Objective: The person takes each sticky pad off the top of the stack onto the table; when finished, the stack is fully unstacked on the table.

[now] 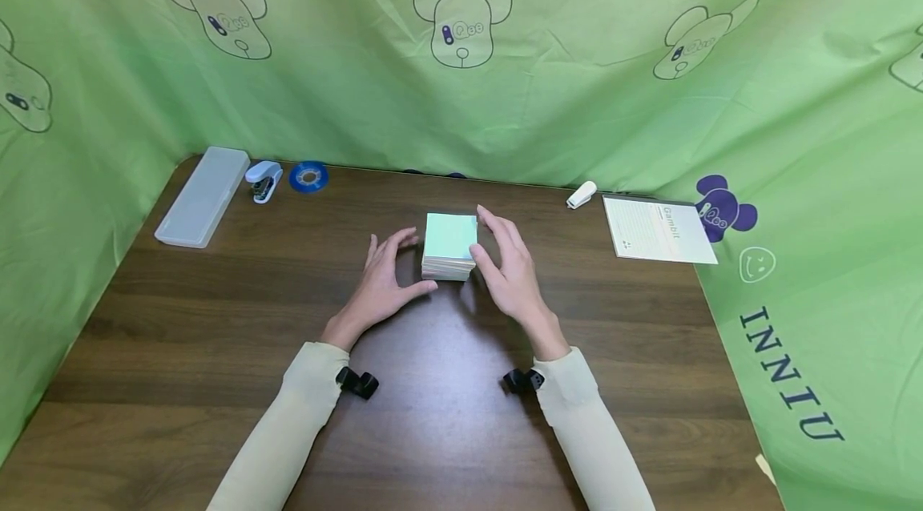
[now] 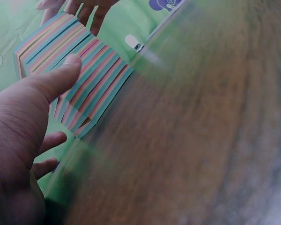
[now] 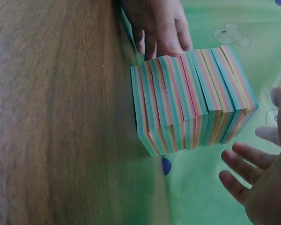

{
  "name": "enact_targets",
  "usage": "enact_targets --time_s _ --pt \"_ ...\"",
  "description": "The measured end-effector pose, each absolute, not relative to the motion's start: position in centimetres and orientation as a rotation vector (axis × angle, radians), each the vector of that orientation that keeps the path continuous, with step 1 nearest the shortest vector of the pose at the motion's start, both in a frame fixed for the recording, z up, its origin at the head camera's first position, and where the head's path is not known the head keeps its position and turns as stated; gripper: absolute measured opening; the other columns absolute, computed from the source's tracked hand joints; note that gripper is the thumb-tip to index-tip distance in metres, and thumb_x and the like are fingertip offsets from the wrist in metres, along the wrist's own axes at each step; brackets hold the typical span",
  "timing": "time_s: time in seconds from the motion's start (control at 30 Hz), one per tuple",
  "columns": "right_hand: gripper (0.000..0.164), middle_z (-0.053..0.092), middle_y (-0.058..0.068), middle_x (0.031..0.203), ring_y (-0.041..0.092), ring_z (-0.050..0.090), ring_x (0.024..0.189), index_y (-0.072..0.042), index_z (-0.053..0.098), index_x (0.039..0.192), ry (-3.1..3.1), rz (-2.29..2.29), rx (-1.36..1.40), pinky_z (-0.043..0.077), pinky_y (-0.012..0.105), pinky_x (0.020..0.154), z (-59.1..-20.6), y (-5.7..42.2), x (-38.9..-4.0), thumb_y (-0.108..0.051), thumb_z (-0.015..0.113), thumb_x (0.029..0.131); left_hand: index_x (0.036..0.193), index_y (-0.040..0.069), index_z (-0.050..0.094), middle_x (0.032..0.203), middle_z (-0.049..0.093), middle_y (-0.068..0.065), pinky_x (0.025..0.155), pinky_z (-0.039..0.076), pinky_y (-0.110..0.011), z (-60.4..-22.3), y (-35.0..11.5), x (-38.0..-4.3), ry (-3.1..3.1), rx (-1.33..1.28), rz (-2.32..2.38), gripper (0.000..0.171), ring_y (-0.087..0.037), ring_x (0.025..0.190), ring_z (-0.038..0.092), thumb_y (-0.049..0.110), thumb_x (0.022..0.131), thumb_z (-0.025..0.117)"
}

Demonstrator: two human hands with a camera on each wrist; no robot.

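Observation:
A tall stack of sticky note pads (image 1: 450, 237) stands on the table with a pale green sheet on top. Its sides show stripes of blue, pink and yellow, and the pads (image 3: 187, 93) sit slightly uneven in the right wrist view. My left hand (image 1: 382, 283) is spread at the stack's left, its thumb reaching toward the near corner. On the other side my right hand (image 1: 510, 275) is spread too, with the thumb right at the stack's right edge and the fingers beyond it. Neither hand curls round the stack.
Along the back left of the wooden table (image 1: 447, 431) are a long translucent case (image 1: 203, 199), a light blue stapler (image 1: 264, 180) and a blue tape roll (image 1: 308, 177). At the back right lie a small white object (image 1: 582, 195) and a notepad (image 1: 658, 229). A green curtain (image 1: 562, 94) hangs behind.

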State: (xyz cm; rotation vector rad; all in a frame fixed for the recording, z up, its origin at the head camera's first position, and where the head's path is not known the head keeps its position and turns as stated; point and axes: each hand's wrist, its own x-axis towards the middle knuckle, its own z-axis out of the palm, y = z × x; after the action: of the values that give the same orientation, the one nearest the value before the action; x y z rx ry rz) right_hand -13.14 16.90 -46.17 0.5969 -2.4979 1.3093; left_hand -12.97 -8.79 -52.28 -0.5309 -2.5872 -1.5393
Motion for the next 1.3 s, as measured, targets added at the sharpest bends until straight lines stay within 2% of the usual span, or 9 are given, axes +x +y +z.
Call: enact_targets --time_s 0.13,0.3,0.57,0.8,0.9,1.2,1.3 --pt "0.061 0.058 0.020 0.151 0.039 0.058 0.140 -0.011 0.049 0.167 -2.468 1.372 0.646 0.046 0.057 0.120 -46.5 17.0 -13.5 -0.029 0.063 0.110 0.160 0.003 0.046 0.154 0.061 -0.019 0.138 -0.007 -0.063 -51.7 -8.8 -13.1 -2.654 -0.542 -1.483 0.095 -0.039 0.157 0.045 0.030 0.086 0.099" --pt "0.065 0.054 0.019 0.154 0.048 0.055 0.139 -0.012 0.051 0.167 -2.456 1.458 0.688 0.046 0.064 0.117 -46.9 17.0 -14.0 -0.028 0.069 0.106 0.156 0.001 0.049 0.155 0.061 -0.020 0.138 -0.004 -0.064 -51.2 -8.8 -13.5 -2.740 -0.552 -1.377 0.092 -0.041 0.164 0.035 0.031 0.086 0.100" --pt "0.072 0.051 0.023 0.151 0.052 0.053 0.135 -0.012 0.052 0.166 -2.453 1.532 0.671 0.045 0.069 0.113 -47.2 16.9 -14.3 -0.017 0.079 0.100 0.153 -0.001 0.050 0.154 0.061 -0.022 0.138 -0.003 -0.063 -51.2 -8.7 -14.1 -2.784 -0.554 -1.311 0.092 -0.042 0.163 0.037 0.031 0.084 0.101" --pt "0.095 0.050 0.022 0.154 0.052 0.054 0.130 -0.010 0.046 0.169 -2.506 1.522 0.689 0.047 0.067 0.112 -47.1 17.0 -14.5 -0.015 0.095 0.088 0.148 -0.002 0.053 0.149 0.065 -0.022 0.138 -0.002 -0.064 -51.4 -8.6 -14.9 -2.761 -0.567 -1.304 0.091 -0.041 0.160 0.042 0.022 0.077 0.106" --pt "0.099 0.049 0.021 0.155 0.052 0.054 0.131 -0.011 0.045 0.170 -2.545 1.520 0.662 0.047 0.067 0.113 -46.9 17.1 -14.7 -0.016 0.097 0.086 0.146 -0.001 0.053 0.146 0.066 -0.022 0.138 -0.002 -0.064 -51.3 -8.6 -15.2 -2.758 -0.568 -1.320 0.090 -0.040 0.159 0.043 0.019 0.076 0.106" --pt "0.090 0.053 0.013 0.154 0.047 0.054 0.137 -0.012 0.057 0.160 -2.623 1.510 0.627 0.048 0.063 0.114 -46.2 17.3 -15.4 -0.024 0.101 0.082 0.141 0.000 0.055 0.143 0.067 -0.020 0.138 -0.003 -0.063 -51.3 -8.4 -15.5 -2.778 -0.566 -1.342 0.083 -0.039 0.161 0.041 0.020 0.078 0.105" --pt "0.085 0.055 0.012 0.152 0.046 0.054 0.138 -0.008 0.061 0.155 -2.605 1.522 0.631 0.048 0.063 0.113 -46.3 17.4 -15.5 -0.023 0.101 0.082 0.140 0.000 0.056 0.143 0.067 -0.019 0.139 -0.003 -0.061 -51.5 -8.4 -15.6 -2.784 -0.552 -1.342 0.081 -0.038 0.161 0.041 0.020 0.078 0.105"
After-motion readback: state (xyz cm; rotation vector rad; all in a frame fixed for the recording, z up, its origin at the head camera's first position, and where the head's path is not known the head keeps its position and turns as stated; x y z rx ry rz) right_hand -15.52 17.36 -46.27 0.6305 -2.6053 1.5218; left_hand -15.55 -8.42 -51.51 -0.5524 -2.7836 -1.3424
